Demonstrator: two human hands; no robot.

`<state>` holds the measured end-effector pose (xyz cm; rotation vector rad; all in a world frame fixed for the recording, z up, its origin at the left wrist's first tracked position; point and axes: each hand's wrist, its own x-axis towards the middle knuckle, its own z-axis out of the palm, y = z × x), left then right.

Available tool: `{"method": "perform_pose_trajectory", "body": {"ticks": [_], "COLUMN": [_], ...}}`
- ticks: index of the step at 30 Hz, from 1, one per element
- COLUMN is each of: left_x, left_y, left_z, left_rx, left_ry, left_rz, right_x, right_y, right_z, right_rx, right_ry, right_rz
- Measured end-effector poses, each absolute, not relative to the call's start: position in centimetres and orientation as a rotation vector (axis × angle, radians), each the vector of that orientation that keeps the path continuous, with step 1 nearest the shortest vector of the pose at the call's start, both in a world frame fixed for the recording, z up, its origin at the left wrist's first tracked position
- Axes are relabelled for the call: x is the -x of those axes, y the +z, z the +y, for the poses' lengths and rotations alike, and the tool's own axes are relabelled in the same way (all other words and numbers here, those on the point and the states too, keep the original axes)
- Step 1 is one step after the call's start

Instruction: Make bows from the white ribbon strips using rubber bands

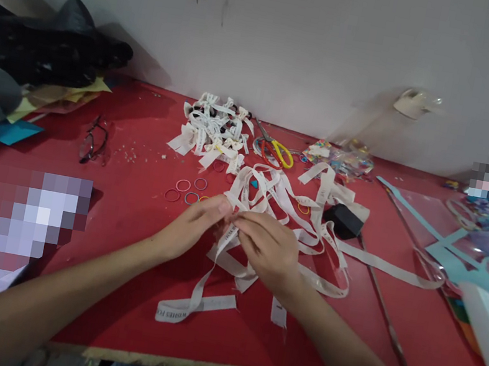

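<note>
A white printed ribbon [208,271] runs up from the red table into my two hands, its lower end folded flat near the front edge. My left hand [200,219] pinches it between thumb and fingers. Close beside it, my right hand [268,247] is also closed on the ribbon, fingertips almost touching the left ones. Anything small between the fingertips is hidden. Beyond them a loose tangle of the same ribbon [316,205] spreads over the table. Several small coloured elastic bands [183,185] lie just left of the hands.
Behind stand a heap of tied ribbon pieces [217,124] and scissors [281,155] with red and yellow handles. A black block [342,220] and a thin rod [384,305] lie to the right. Eyeglasses [93,140] and a black bag [42,40] are at left.
</note>
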<state>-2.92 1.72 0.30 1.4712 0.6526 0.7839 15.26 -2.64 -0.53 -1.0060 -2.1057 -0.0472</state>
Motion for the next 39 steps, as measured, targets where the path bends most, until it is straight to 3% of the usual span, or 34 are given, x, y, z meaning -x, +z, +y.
{"method": "perform_pose_trajectory", "body": {"ticks": [9, 16, 29, 35, 39], "left_x": [2.6, 2.6, 4.0, 4.0, 3.6], "left_y": [0.0, 0.0, 1.5, 1.1, 0.4], "left_z": [1.2, 1.1, 1.5, 1.8, 2.1], "left_rx": [-1.182, -0.921, -0.807, -0.807, -0.831], "left_ry": [0.404, 0.479, 0.028, 0.082, 0.224], "left_rz": [0.374, 0.318, 0.106, 0.085, 0.137], "right_x": [-15.4, -15.7, -17.5, -17.4, -16.0], "right_y": [-0.5, -0.3, -1.3, -1.1, -0.5], "right_z": [-2.7, -2.9, -1.6, -1.4, -2.7], "right_rx": [0.957, 1.078, 1.319, 1.301, 0.973], "right_ry": [-0.021, 0.128, 0.403, 0.228, 0.500], "right_rz": [-1.866, -1.672, -1.331, -1.777, -2.047]}}
